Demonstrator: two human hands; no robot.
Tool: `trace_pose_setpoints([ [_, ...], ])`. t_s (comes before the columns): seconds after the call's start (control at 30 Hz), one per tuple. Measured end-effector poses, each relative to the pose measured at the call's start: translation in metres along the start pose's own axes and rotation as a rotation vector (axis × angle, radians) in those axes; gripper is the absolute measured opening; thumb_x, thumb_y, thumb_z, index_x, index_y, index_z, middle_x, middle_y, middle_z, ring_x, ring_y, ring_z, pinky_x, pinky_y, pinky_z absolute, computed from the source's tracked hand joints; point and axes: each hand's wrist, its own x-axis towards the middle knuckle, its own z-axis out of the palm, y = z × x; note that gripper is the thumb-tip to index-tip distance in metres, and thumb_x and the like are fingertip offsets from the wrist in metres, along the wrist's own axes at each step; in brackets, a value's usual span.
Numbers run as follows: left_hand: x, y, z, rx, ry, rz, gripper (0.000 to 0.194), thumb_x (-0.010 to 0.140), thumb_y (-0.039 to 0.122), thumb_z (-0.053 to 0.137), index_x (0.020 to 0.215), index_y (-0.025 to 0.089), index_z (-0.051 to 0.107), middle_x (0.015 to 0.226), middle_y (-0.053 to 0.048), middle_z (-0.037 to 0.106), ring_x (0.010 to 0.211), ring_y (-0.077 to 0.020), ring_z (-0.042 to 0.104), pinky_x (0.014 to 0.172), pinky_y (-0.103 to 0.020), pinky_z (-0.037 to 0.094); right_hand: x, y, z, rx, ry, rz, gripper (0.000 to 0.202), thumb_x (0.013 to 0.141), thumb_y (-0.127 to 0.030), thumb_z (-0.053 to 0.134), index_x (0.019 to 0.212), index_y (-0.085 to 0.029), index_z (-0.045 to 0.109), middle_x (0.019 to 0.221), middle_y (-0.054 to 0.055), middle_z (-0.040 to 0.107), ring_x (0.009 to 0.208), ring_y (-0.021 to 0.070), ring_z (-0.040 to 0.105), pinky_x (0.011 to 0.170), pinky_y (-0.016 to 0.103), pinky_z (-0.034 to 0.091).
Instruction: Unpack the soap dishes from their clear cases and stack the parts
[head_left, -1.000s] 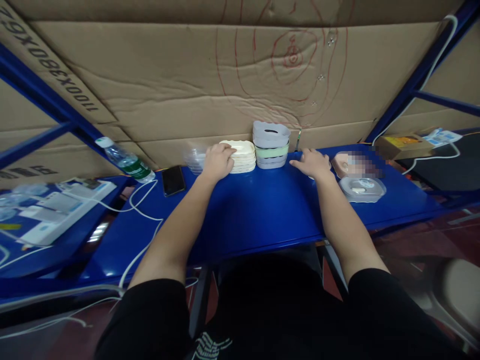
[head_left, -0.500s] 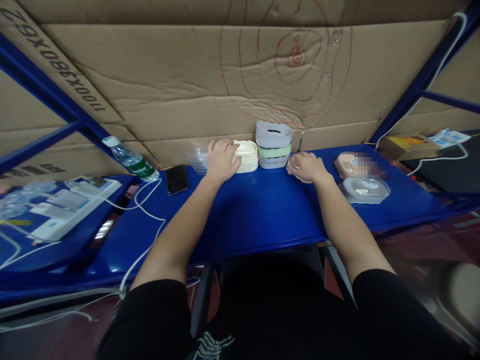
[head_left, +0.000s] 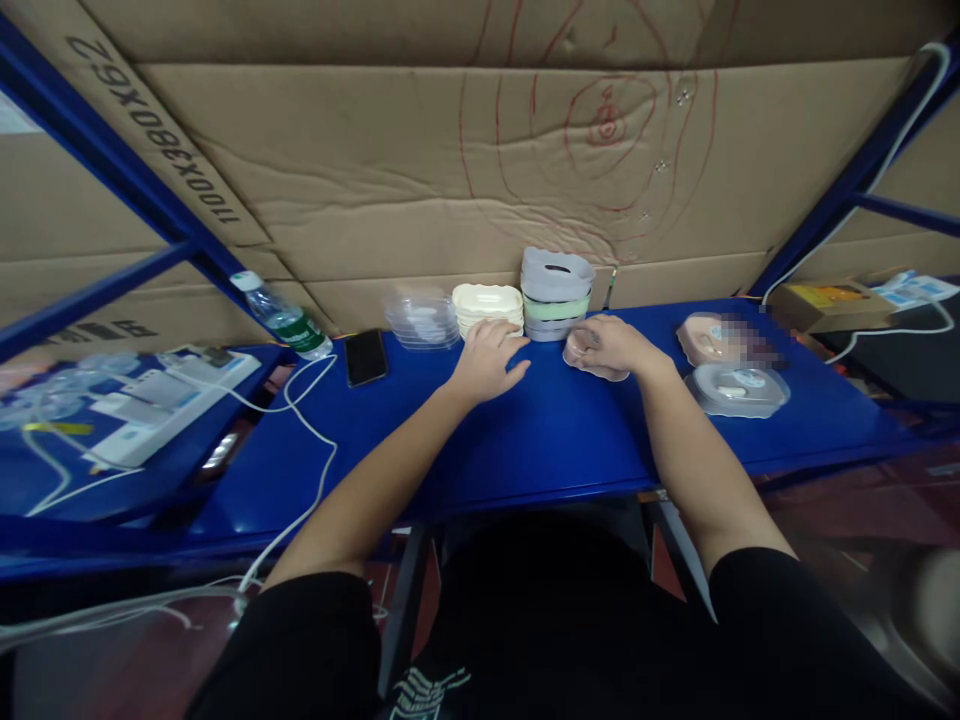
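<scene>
My left hand [head_left: 491, 360] hovers at the front of a stack of cream-coloured plastic trays [head_left: 487, 297], fingers spread and empty. My right hand [head_left: 613, 343] is closed over a pinkish plastic container [head_left: 578, 348] on the table, hiding much of it. Between and behind the hands rises a stack of soap-box-like containers [head_left: 557, 272], grey-lilac with a pale green layer. Left of the cream trays sits a stack of clear plastic lids [head_left: 422, 320], slightly blurred.
A black phone [head_left: 366, 357] and a water bottle [head_left: 285, 318] stand at the left, beside a white cable [head_left: 307, 425]. On the right lie a pink lidded container [head_left: 705, 338] and a clear-lidded grey one [head_left: 739, 390]. A cardboard wall [head_left: 360, 150] backs the blue table [head_left: 525, 450].
My left hand has come off the left side of the cream trays, moving right and towards me. My right hand stays on the pinkish container, shifted slightly left. The view has tilted a little.
</scene>
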Motion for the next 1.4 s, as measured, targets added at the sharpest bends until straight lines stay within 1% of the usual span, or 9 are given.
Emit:
trace_pose_setpoints([
  [0.13,-0.008,0.009,0.003,-0.057,-0.095,0.076,0.048,0.105,0.044,0.074,0.147,0.021,0.075,0.155,-0.019,0.071,0.147,-0.0395,0.064,0.127,-0.062,0.048,0.001,-0.009,0.004,0.059,0.037,-0.070,0.068,0.084,-0.047,0.091,0.146,-0.025,0.077,0.148,0.015,0.078,0.139,0.0428,0.071,0.116,0.058,0.058],
  [0.33,-0.024,0.012,0.017,-0.151,-0.127,0.002,0.102,0.090,0.075,0.088,0.169,0.018,0.056,0.169,-0.024,0.060,0.157,-0.0464,0.056,0.133,-0.065,0.042,-0.003,-0.045,0.002,0.473,0.032,-0.261,0.073,0.082,-0.046,0.095,0.150,-0.025,0.077,0.153,0.011,0.080,0.140,0.0369,0.076,0.122,0.055,0.058],
  [0.47,-0.033,0.007,0.027,-0.210,-0.159,-0.050,0.127,0.078,0.085,0.092,0.175,0.017,0.047,0.178,-0.028,0.049,0.165,-0.0521,0.047,0.135,-0.069,0.037,-0.005,-0.054,-0.001,0.512,0.047,-0.281,0.076,0.080,-0.048,0.096,0.152,-0.028,0.077,0.159,0.009,0.076,0.149,0.0396,0.070,0.130,0.061,0.053],
  [0.7,-0.031,-0.001,0.023,-0.323,-0.282,-0.108,0.110,0.088,0.080,0.085,0.173,0.018,0.051,0.169,-0.023,0.064,0.156,-0.0461,0.062,0.132,-0.066,0.046,-0.005,-0.043,0.001,0.380,-0.132,-0.208,0.103,0.071,-0.058,0.102,0.164,-0.033,0.067,0.170,0.010,0.066,0.158,0.0423,0.061,0.132,0.065,0.051],
  [0.9,-0.029,-0.007,0.016,-0.336,-0.308,-0.121,0.106,0.088,0.078,0.085,0.170,0.017,0.055,0.169,-0.023,0.063,0.156,-0.0463,0.063,0.132,-0.066,0.048,-0.005,-0.045,0.004,0.372,-0.186,-0.185,0.110,0.064,-0.055,0.104,0.165,-0.032,0.066,0.169,0.010,0.067,0.156,0.0444,0.062,0.131,0.063,0.052],
  [1.07,-0.030,-0.013,0.016,-0.399,-0.278,-0.127,0.120,0.080,0.077,0.092,0.172,0.015,0.049,0.174,-0.026,0.058,0.160,-0.0470,0.059,0.133,-0.066,0.048,-0.003,-0.049,0.008,0.393,-0.133,-0.218,0.104,0.071,-0.061,0.099,0.164,-0.029,0.066,0.169,0.013,0.066,0.156,0.0432,0.063,0.133,0.063,0.049],
  [1.17,-0.031,-0.013,0.018,-0.438,-0.262,-0.134,0.123,0.081,0.078,0.091,0.177,0.018,0.043,0.177,-0.025,0.054,0.162,-0.0481,0.057,0.132,-0.067,0.049,-0.003,-0.052,0.009,0.412,-0.081,-0.255,0.098,0.074,-0.064,0.095,0.161,-0.027,0.068,0.166,0.014,0.068,0.153,0.0427,0.064,0.131,0.063,0.050],
  [1.3,-0.032,-0.014,0.019,-0.436,-0.213,-0.140,0.112,0.090,0.073,0.085,0.177,0.018,0.041,0.173,-0.024,0.059,0.159,-0.0452,0.060,0.132,-0.062,0.051,-0.003,-0.056,0.009,0.458,-0.004,-0.301,0.090,0.078,-0.064,0.093,0.156,-0.026,0.070,0.160,0.017,0.070,0.147,0.0415,0.067,0.126,0.062,0.054],
  [1.4,-0.034,-0.018,0.021,-0.401,-0.152,-0.147,0.090,0.104,0.064,0.070,0.174,0.016,0.043,0.165,-0.024,0.067,0.153,-0.0422,0.067,0.129,-0.060,0.054,-0.003,-0.060,0.009,0.544,0.112,-0.321,0.081,0.079,-0.066,0.091,0.148,-0.028,0.074,0.156,0.015,0.071,0.140,0.0389,0.070,0.120,0.061,0.057],
])
